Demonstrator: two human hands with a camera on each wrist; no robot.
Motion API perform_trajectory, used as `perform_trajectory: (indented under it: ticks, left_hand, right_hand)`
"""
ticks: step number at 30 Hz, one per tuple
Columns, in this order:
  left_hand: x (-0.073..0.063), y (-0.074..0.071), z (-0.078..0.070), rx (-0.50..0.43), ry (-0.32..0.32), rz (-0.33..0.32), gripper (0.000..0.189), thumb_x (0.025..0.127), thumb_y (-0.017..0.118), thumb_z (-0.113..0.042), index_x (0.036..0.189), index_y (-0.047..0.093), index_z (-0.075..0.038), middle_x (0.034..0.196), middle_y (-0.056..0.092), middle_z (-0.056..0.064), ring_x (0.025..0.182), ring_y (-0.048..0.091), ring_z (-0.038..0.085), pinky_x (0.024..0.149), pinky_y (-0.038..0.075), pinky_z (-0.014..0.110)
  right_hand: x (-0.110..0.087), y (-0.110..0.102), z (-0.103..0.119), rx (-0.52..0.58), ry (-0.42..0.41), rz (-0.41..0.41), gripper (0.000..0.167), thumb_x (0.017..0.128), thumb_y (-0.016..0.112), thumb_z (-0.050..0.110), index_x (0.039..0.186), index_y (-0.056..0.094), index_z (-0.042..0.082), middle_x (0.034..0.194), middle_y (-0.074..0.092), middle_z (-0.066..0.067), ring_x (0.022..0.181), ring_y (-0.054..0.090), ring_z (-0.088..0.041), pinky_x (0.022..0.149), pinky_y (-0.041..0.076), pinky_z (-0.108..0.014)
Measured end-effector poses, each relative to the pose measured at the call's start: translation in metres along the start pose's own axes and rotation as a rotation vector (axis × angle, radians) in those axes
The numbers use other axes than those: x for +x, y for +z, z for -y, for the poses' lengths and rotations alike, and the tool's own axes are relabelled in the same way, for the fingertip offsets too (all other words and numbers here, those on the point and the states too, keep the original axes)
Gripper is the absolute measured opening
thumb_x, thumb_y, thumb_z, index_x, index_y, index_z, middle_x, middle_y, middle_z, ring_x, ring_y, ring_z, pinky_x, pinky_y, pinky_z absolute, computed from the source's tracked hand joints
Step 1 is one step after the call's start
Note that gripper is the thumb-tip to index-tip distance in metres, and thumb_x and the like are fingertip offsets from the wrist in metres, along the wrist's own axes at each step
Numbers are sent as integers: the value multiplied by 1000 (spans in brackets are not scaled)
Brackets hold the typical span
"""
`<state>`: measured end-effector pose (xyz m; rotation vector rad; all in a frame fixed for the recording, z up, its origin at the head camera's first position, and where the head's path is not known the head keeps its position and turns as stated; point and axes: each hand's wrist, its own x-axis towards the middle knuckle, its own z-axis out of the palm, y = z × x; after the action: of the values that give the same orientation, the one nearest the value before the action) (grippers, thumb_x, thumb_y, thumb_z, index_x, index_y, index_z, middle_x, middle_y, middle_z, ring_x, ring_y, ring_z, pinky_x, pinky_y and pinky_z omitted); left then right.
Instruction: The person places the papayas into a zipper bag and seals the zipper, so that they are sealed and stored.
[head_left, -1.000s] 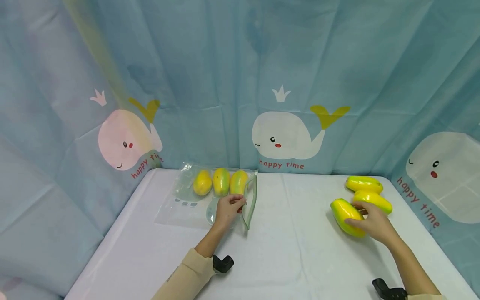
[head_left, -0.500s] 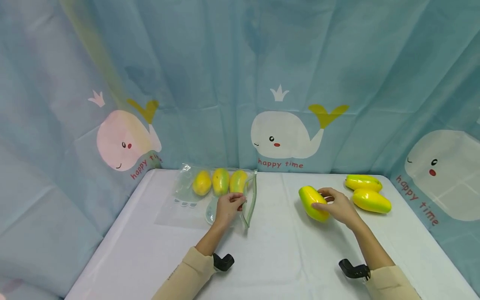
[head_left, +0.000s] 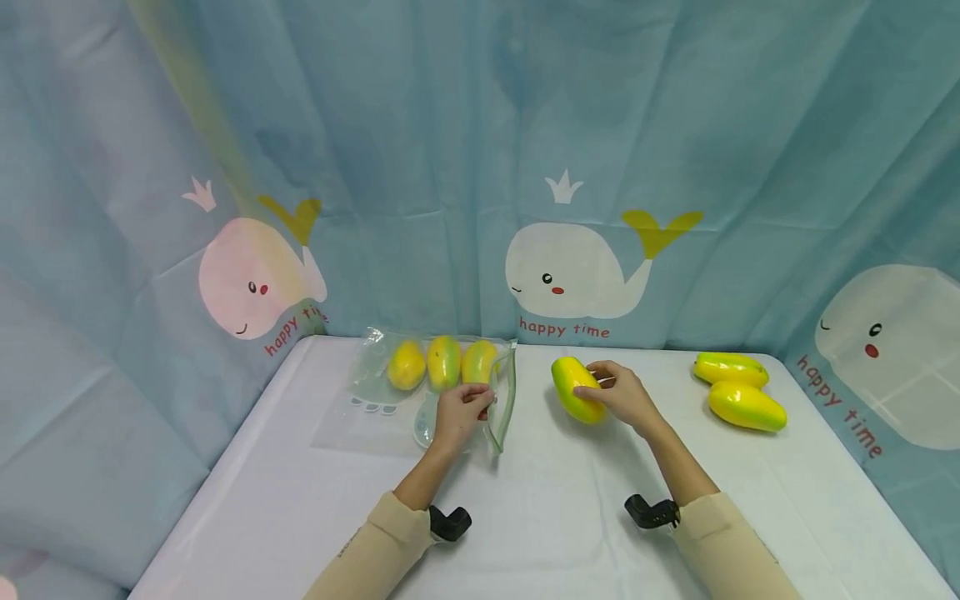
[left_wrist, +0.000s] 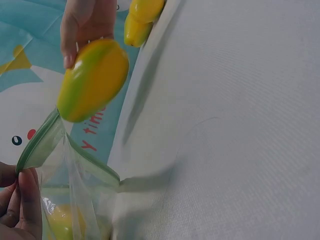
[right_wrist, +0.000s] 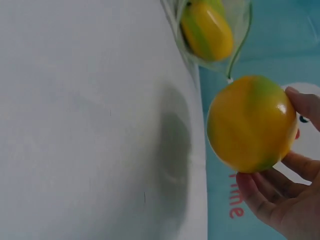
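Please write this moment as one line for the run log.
left hand: pinches clear bag at green-edged mouth | right hand: holds yellow-green fruit outside bag | in bag: three fruits | table, far right: two fruits

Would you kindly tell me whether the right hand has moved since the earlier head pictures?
Yes. In the head view, the right hand has moved left with its fruit, from the lower right of the middle whale print to below it.

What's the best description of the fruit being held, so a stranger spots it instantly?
On the white table, look right of the clear green-edged bag holding three fruits. There, the person's right grip holds a yellow-green fruit. It is the only one held: the others lie in the bag or as a pair farther right.
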<state>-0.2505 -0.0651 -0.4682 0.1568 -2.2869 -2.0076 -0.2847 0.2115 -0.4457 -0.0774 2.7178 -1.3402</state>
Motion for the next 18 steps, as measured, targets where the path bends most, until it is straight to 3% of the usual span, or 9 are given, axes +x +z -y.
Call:
perform_trajectory:
  ticks: [18]
  left_hand:
    - [1,6,-4,-24,41,-27,20,90,68,-10,102,71,5,85,72,15,61,57,11,56,48,16]
  right_hand:
    - [27,56,25,101,22,3,61,83,76,38,131,55,7,131,58,-18,118,54,-33,97,52,-44]
